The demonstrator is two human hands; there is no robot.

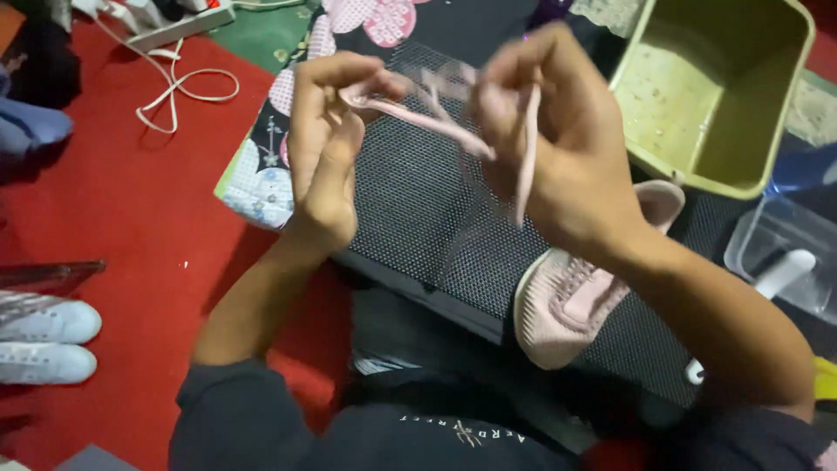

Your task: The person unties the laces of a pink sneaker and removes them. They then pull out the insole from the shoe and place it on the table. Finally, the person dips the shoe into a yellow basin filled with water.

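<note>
My left hand (324, 148) and my right hand (558, 144) are raised in front of me, both pinching a pale pink shoelace (436, 122) stretched between them. One end of the lace hangs down from my right hand. Below my right wrist a pink knit sneaker (571, 301) lies on a black mesh mat (418, 209). The lace is blurred, so how it is looped is unclear.
An olive-green plastic tub (724, 87) stands at the upper right beside a clear plastic container (785, 253). A pair of white sneakers (44, 340) sits at the left on the red carpet (131, 218). A white cable (179, 87) and power strip lie at the top left.
</note>
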